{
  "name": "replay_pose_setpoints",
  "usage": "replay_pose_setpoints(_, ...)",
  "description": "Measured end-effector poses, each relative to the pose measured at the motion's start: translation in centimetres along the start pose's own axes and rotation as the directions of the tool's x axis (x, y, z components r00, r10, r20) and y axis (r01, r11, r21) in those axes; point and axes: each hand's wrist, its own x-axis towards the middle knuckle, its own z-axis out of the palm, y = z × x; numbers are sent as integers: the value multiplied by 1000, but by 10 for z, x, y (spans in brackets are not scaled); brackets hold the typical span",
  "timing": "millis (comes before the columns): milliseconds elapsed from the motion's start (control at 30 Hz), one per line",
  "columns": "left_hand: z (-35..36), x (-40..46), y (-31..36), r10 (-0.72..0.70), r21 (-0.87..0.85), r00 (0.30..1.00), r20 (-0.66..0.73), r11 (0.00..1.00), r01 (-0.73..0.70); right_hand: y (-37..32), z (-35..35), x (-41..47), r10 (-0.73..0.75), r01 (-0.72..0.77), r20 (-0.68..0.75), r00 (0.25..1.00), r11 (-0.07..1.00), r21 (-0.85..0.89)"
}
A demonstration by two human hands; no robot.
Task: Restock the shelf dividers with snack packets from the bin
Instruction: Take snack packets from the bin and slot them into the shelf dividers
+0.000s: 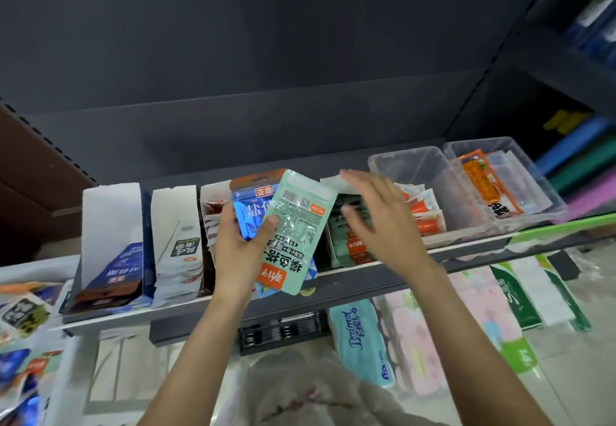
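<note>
My left hand [238, 242] grips two snack packets above the shelf: a pale green packet [295, 232] in front and a blue foil packet [248, 213] behind it. My right hand [376, 222] hovers with straight, spread fingers over the divider of green packets [350, 242], holding nothing. White cardboard dividers [111, 218] line the dark shelf [350, 284], one with blue packets [116, 269], one with white packets [181, 259]. The bin of loose packets [23, 322] shows at the lower left edge.
Two clear plastic tubs [416, 172] stand at the shelf's right, one with orange sausage packs [426, 215], the other with an orange packet [486, 185]. Tissue packs [360, 335] lie on the floor below. A dark back panel rises behind the shelf.
</note>
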Motion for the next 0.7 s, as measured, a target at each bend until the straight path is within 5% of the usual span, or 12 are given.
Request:
replay_pose_setpoints(167, 18, 3, 4, -3, -202, 1000, -24, 979, -2, -32, 20, -29, -385, 390, 65, 921, 913, -120)
replay_pose_setpoints(433, 23, 8, 0, -102, -181, 992, 75, 977, 114, -13, 13, -26, -521, 482, -113, 846, 839, -252)
replay_pose_setpoints(500, 22, 9, 0, -119, -225, 990, 70, 965, 132, -12, -3, -20, -293, 269, -333, 896, 956, -119)
replay_pose_setpoints(567, 18, 11, 1, -101, -218, 992, 71, 969, 114, -9, -22, -11, 187, -46, -478, 858, 956, 290)
replay_pose_setpoints(633, 13, 11, 2, -93, -182, 994, 57, 978, 102, 1, -35, -2, 571, -205, -314, 759, 666, 717)
replay_pose_setpoints(700, 10, 12, 1, -74, -154, 997, 33, 985, 78, 15, -40, 5, 712, -281, -150, 686, 450, 847)
